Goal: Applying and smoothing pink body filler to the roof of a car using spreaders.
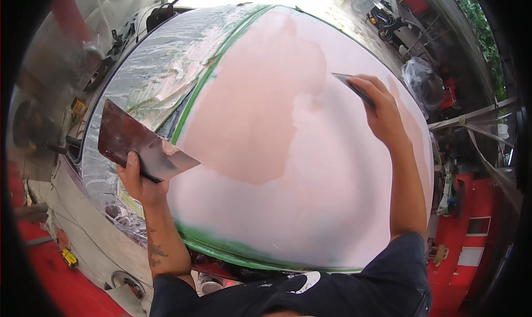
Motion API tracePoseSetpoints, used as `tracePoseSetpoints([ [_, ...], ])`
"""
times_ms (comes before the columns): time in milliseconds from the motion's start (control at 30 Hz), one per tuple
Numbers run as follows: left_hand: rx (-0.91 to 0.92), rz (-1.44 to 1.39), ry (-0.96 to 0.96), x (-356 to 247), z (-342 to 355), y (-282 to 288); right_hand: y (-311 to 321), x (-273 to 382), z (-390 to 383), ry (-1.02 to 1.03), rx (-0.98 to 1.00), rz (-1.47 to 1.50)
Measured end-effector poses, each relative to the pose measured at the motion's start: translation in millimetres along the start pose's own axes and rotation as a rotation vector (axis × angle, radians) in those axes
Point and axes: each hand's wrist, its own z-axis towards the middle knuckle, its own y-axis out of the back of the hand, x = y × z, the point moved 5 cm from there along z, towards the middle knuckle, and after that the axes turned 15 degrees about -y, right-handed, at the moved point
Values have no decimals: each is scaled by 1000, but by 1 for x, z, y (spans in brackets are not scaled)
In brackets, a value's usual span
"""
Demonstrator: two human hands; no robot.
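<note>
My left hand (141, 184) is closed round the edge of a flat dark metal plate (130, 139), held tilted above the left border of a car panel. A small dab of pink filler (169, 147) sits near the plate's right corner. My right hand (378, 103) grips a thin dark spreader (357, 88) over the panel's upper right; whether its edge touches the surface, I cannot tell. Pale pink and smooth, the curved car panel (327, 211) carries a darker pinkish-tan patch (249, 117) across its middle and top. Green masking tape (194, 103) runs along its left side.
Crinkled clear plastic film (166, 53) covers the car left of the tape. Bundled clear plastic (424, 81) is beyond the panel's right edge. A yellow tool (70, 258) and a cable lie on the floor at lower left. Below the near edge stands a round tin (210, 284).
</note>
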Motion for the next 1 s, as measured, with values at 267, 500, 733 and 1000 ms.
tracePoseSetpoints([
  [267, 42, 408, 57, -29, -61, -28, 58, -41, -343, -409, -212, -524],
  [500, 221, 721, 329, -76, -211, -5, 11, 1, -491, -811, -464, -295],
  [733, 6, 741, 216, -78, -213, 0, 4, -2, -476, -731, -563, -244],
  [1000, 103, 726, 156, -67, -202, -4, 14, 3, -483, -727, -565, -147],
])
